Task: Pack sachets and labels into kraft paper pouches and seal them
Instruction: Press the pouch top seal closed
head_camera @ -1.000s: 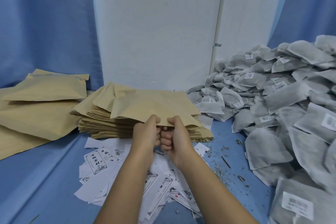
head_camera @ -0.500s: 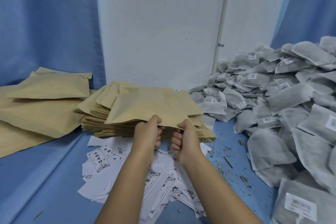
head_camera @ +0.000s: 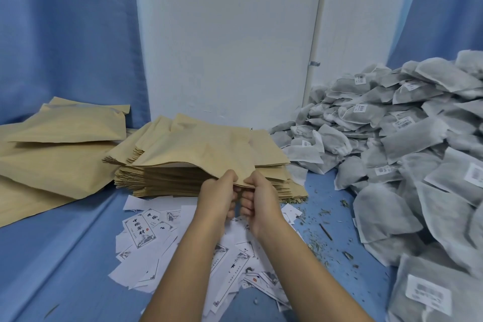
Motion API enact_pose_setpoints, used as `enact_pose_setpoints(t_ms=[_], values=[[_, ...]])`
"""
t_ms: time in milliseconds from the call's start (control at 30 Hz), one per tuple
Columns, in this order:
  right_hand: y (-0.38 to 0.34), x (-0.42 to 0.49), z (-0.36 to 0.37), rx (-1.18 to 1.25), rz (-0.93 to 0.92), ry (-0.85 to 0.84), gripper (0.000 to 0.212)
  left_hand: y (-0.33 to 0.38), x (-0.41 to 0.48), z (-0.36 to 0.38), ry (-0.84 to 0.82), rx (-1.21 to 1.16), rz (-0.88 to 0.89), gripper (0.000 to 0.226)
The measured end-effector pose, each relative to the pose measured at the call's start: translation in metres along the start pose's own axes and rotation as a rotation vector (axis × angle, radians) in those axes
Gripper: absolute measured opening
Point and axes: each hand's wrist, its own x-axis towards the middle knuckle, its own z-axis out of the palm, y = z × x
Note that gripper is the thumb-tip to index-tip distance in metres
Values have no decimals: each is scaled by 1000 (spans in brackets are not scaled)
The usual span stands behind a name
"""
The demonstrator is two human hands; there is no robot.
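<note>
— Looking for the sachets?
— The heap of sachets (head_camera: 407,154) fills the right of the frame. The stack of pouches (head_camera: 183,183) sits centre, with labels (head_camera: 146,225) strewn below.
— And the top pouch (head_camera: 203,146)?
— My left hand (head_camera: 218,197) and right hand (head_camera: 258,198) pinch its near edge, side by side. It runs left-right, just beyond my fingers, equally near both hands.
</note>
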Motion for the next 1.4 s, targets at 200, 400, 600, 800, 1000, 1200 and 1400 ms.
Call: enact_pose_setpoints(t_ms=[200, 400, 600, 800, 1000, 1200, 1400], values=[[4, -4, 4, -138, -9, -66, 23, 1, -4, 1, -9, -135, 10, 31], [0, -7, 7, -55, 33, -72, 33, -3, 1, 1, 57, -149, 39, 31], [2, -4, 6, 34, 55, -39, 29, -9, 15, -7, 259, -82, 111, 23], [2, -6, 8, 27, -20, 3, 26, -4, 12, -8, 116, -158, 54, 26], [0, -3, 2, 151, -10, 71, 26, 5, 12, -21, 209, -171, 46, 26], [6, -3, 4, -41, -39, 24, 33, 3, 5, -10, -2, -86, 20, 26], [4, -3, 2, 68, -5, -15, 25, 0, 5, -8, 3, -57, 0, 29]])
